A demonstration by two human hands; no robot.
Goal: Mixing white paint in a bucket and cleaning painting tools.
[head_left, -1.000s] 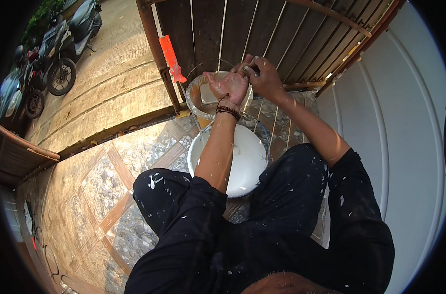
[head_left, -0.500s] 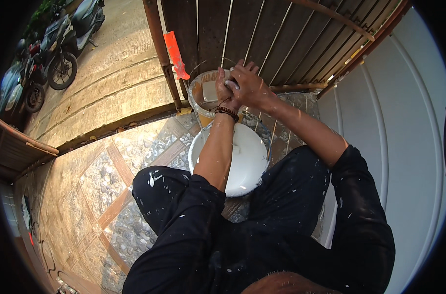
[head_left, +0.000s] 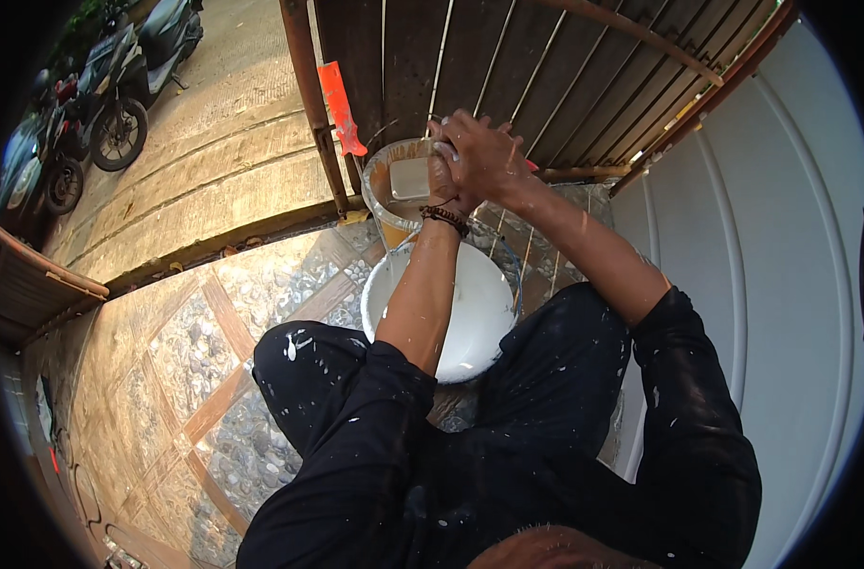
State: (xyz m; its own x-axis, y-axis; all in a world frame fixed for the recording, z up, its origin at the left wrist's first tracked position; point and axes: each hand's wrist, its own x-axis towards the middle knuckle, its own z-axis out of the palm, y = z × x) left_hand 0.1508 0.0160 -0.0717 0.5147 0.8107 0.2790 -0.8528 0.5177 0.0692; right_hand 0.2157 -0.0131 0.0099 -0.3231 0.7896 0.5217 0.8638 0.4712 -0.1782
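Observation:
Both bare hands meet above the gap between two containers. My right hand lies across my left hand, its fingers curled round it. The left thumb points up, and some stretched left fingertips show past the right knuckles. Whitish smears mark the fingers; anything between the palms is hidden. A dark braided bracelet circles my left wrist. Below my left forearm stands a round white tub between my knees. Just beyond it is an orange-yellow bucket with a pale-coated rim and a whitish, squarish patch inside.
A slatted gate rises close behind the bucket. On its post hangs a flat orange piece with a notched end. A white ribbed panel bounds the right side. Parked motorbikes stand outside at upper left. Pebble-patterned tiles cover the floor.
My right hand has slid further over the left, covering more of its palm and fingers. The clasped hands have shifted slightly right, while the containers have stayed in place.

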